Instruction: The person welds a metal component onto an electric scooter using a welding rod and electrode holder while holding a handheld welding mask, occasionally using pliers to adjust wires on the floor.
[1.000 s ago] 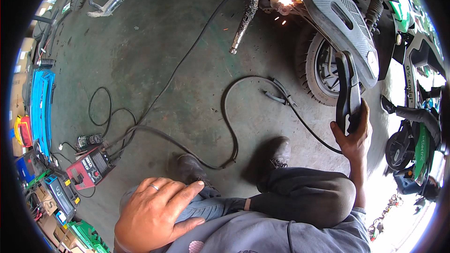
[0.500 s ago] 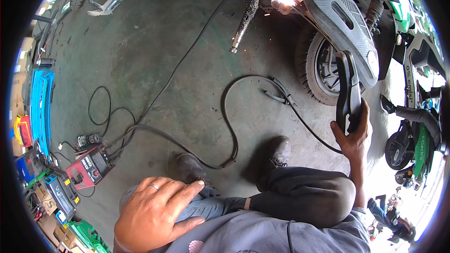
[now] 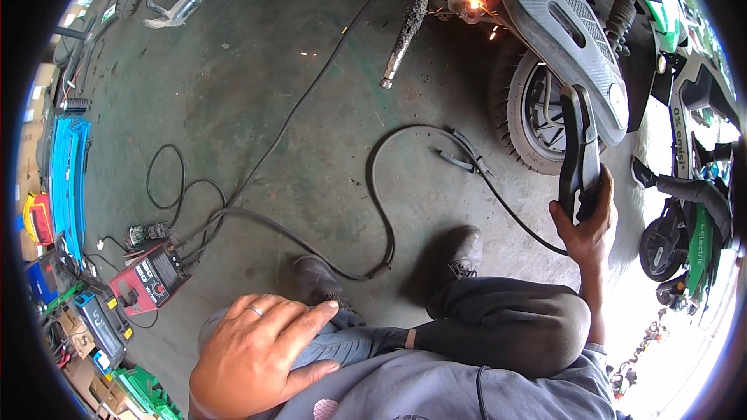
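My right hand [image 3: 589, 222] is wrapped round the handle of a black electrode holder [image 3: 577, 144], raised on the right beside a scooter wheel [image 3: 535, 113]. From the holder's jaws a thin welding rod seems to run up along the grey ridged cover [image 3: 564, 27]; much of it is hard to make out. An orange glow with flying sparks [image 3: 475, 4] burns at the metal under the scooter. Next to it a rough, spattered metal bar [image 3: 412, 27] sticks out. My left hand [image 3: 261, 350], with a ring on one finger, lies on my left knee, fingers stretched out and holding nothing.
A red and black welding machine [image 3: 149, 278] stands on the floor at left, its dark cables [image 3: 376, 179] snaking across the floor. A clamp [image 3: 459, 160] lies near the wheel. Blue panels [image 3: 70, 179] and boxes line the left; green scooter parts [image 3: 700, 253] stand at right.
The bright white glow under the scooter has shrunk to a smaller orange one, with sparks spread wider. A person at the lower right has gone from view. Both my hands stay in place.
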{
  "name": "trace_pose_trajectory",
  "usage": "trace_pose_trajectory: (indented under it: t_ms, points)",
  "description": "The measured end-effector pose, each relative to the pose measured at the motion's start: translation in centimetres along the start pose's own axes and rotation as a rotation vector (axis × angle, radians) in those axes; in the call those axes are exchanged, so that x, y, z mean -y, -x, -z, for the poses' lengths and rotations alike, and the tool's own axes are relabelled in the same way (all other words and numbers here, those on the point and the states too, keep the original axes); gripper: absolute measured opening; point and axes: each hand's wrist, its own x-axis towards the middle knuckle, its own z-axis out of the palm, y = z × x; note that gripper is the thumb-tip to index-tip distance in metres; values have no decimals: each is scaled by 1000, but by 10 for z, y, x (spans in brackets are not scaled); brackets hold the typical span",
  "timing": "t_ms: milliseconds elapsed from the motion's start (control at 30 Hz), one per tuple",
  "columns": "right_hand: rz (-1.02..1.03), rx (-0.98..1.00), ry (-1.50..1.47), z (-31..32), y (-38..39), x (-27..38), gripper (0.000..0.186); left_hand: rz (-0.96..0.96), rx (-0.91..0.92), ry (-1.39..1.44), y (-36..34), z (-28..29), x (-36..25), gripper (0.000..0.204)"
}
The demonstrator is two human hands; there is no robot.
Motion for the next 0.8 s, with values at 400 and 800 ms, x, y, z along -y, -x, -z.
trace_pose_trajectory:
  t_ms: [400, 800]
  points:
    - [2, -6, 10, -3, -1, -2, 87, 2, 4, -4, 0, 0, -1, 59]
    - [-9, 22, 97, -1, -6, 2, 87, 2, 5, 1, 0, 1, 0, 58]
